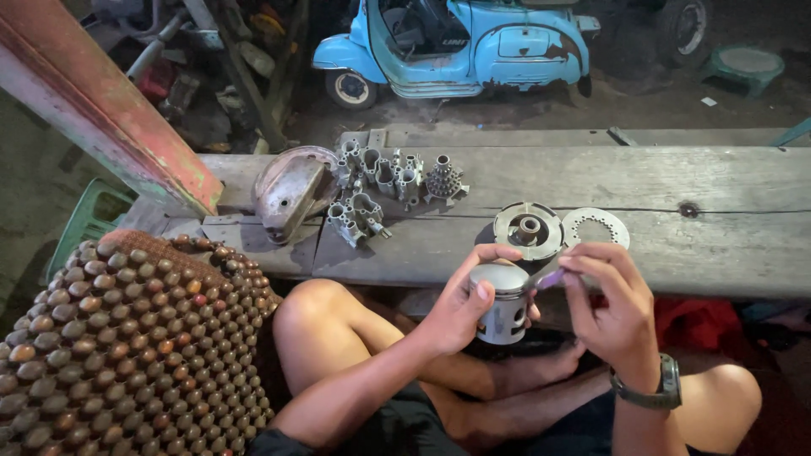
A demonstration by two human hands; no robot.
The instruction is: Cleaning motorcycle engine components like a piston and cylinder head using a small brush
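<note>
Floor: I see dark, dim bare ground (591, 105) at twelve o'clock.
Furniture: weathered grey wooden plank bench (718, 181) at centre; brown wooden beaded seat cover (127, 346) at eight o'clock.
Beam: peeling red post (93, 101) at ten o'clock.

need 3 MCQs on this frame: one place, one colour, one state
1. Where is the piston?
A. In the left hand
B. On the plank
C. On the beaded mat

2. What colour is the scooter?
A. Red
B. Light blue
C. Black

3. What does the right hand hold?
A. Nothing, it is open
B. A thin purple tool, pinched
C. The toothed ring

Answers: A, left-hand fingers wrap the piston above the lap; B, its body panels are light blue; B, the fingers pinch the tool beside the piston crown.
</note>
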